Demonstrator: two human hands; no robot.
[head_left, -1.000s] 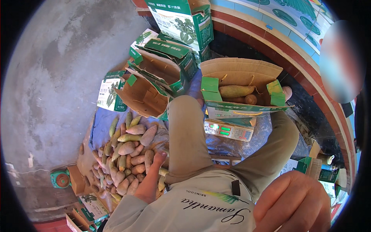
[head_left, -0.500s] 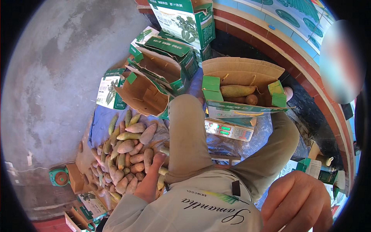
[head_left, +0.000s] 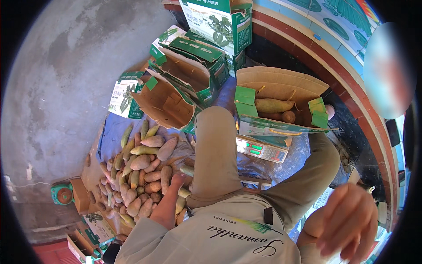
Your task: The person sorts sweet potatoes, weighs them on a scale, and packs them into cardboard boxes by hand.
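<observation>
Fingers of the left hand (head_left: pixel 178 180) reach into the sweet potato pile (head_left: pixel 143 171) at nine o'clock, grip hidden so I cannot tell, while the right hand (head_left: pixel 347 224) hangs spread and empty at four o'clock, below the open box (head_left: pixel 281 103) weighing on the scale (head_left: pixel 261 149).

The left hand (head_left: pixel 178 179) reaches down beside the bent left knee, its fingers low and partly hidden, the bare forearm stretched forward. The right hand (head_left: pixel 347 222) is raised near the lower right, blurred, palm down, fingers spread and holding nothing.
</observation>
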